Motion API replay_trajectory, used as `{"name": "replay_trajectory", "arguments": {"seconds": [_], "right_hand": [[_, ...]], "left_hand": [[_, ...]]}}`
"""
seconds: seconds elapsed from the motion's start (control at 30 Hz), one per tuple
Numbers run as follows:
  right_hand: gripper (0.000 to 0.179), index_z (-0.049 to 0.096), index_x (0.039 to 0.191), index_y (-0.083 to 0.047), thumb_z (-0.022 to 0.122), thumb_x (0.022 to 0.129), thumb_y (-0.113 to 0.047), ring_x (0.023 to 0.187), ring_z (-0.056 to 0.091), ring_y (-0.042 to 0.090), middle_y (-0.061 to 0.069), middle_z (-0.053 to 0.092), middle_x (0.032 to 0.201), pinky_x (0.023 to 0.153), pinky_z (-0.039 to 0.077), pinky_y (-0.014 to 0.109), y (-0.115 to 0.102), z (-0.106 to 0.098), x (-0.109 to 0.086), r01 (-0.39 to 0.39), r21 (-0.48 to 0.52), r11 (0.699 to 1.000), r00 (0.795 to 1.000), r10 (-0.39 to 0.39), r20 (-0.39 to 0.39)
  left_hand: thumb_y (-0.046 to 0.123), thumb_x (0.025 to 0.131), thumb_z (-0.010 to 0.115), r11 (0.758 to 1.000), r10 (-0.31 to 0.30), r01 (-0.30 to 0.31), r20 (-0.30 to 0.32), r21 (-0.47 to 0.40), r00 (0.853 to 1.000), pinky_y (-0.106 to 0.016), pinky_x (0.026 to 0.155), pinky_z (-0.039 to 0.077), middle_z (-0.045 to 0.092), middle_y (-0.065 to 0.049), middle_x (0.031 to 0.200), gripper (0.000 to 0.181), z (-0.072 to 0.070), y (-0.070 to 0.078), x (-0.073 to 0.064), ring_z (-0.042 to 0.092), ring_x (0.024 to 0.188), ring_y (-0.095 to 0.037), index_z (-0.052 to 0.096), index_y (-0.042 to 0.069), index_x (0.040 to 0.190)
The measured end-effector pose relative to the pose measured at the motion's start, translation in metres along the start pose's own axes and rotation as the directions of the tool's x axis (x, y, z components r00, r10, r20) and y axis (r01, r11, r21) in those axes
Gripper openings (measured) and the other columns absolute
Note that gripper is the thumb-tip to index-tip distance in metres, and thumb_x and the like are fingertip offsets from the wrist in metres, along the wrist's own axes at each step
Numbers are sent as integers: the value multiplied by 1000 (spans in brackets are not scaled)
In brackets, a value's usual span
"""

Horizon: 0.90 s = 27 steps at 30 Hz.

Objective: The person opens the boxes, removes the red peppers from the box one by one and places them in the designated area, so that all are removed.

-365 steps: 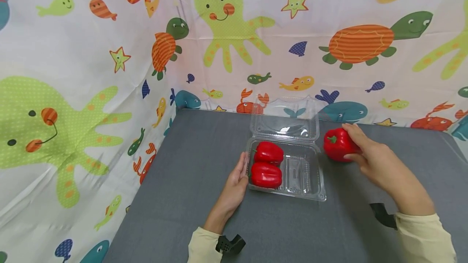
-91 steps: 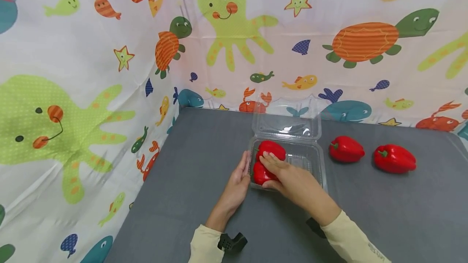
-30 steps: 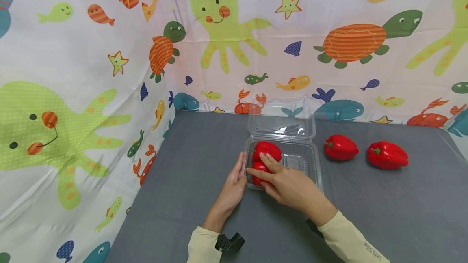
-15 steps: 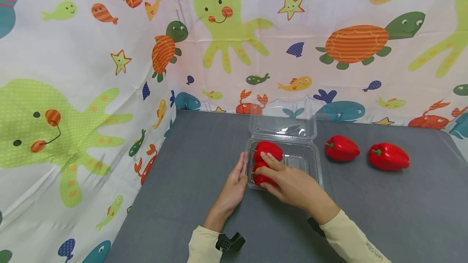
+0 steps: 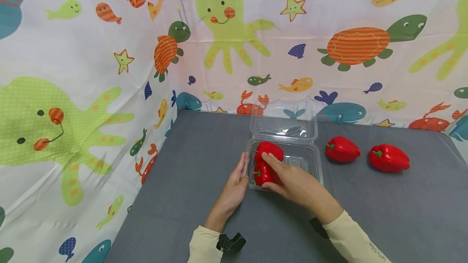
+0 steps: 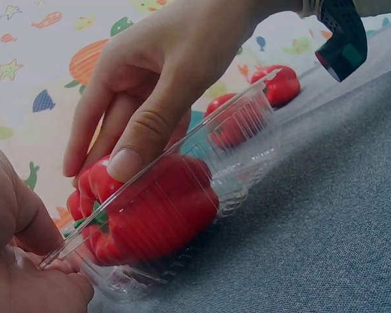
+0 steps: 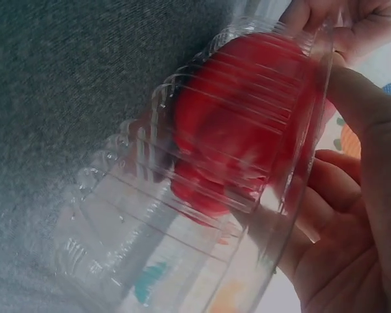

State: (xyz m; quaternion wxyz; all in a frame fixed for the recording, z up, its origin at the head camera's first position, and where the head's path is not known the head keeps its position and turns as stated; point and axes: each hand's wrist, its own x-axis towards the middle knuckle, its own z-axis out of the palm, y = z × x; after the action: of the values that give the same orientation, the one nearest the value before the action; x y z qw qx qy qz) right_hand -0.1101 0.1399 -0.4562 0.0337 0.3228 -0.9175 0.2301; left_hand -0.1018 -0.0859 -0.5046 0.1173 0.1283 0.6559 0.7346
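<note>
The clear plastic clamshell container [image 5: 303,161] lies on the table with its lid [image 5: 285,127] folded back. Two red bell peppers sit in its left half, a far pepper [image 5: 269,150] and a near pepper [image 5: 264,173], green stems to the left. My right hand [image 5: 297,184] grips the near pepper, thumb [image 6: 127,163] on its front side and fingers over its far side; they partly cover it in the head view. At the container's left edge, my left hand [image 5: 234,186] holds the rim between thumb and fingers, as the left wrist view shows.
Two more red bell peppers, one closer [image 5: 342,149] and one farther right [image 5: 389,158], lie on the grey tablecloth [image 5: 183,198] right of the container. A sea-animal print curtain [image 5: 256,44] stands behind and along the left.
Over the last second, my right fingers have shifted from spread over the near pepper to around it, uncovering its stem. The pepper held at right 12 seconds ago now lies on the table.
</note>
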Motion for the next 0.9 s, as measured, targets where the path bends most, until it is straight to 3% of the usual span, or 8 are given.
{"name": "replay_trajectory", "arguments": {"seconds": [0.23, 0.43, 0.7, 0.9], "right_hand": [[88, 48, 160, -11, 86, 87, -44, 127, 67, 37, 10, 44, 165, 92, 61, 47, 0, -1, -1, 14, -39, 999, 1000, -14, -12], [88, 51, 157, -9, 88, 85, -44, 126, 68, 37, 10, 43, 166, 91, 62, 48, -2, -2, -1, 9, -67, 998, 1000, -10, -15], [86, 54, 154, -8, 87, 86, -47, 112, 75, 35, 13, 48, 162, 87, 64, 46, -2, -4, 2, 18, -112, 994, 1000, -16, 20], [84, 54, 154, -7, 85, 88, -48, 112, 75, 35, 13, 48, 161, 87, 64, 46, -1, -6, 1, 38, -125, 991, 999, -35, 26]], "left_hand": [[-8, 106, 34, 1000, 5, -5, -5, -1, 1000, -40, 130, 9, 3, -3, 179, 74, 2, 2, 1, 2, 163, -19, -2, 6, 169], [-9, 106, 32, 1000, 13, -13, -7, 4, 1000, -39, 130, 10, 3, -2, 178, 74, 1, 3, 1, 3, 163, -18, -2, 5, 169], [-8, 106, 33, 1000, 0, 0, -7, -1, 1000, -40, 130, 9, 2, -2, 178, 73, 1, 1, 0, 3, 163, -17, -3, 5, 169], [-8, 107, 33, 1000, -9, 9, -9, -1, 1000, -40, 130, 10, 3, -1, 178, 73, 2, 3, -1, 4, 163, -16, -2, 6, 170]]}}
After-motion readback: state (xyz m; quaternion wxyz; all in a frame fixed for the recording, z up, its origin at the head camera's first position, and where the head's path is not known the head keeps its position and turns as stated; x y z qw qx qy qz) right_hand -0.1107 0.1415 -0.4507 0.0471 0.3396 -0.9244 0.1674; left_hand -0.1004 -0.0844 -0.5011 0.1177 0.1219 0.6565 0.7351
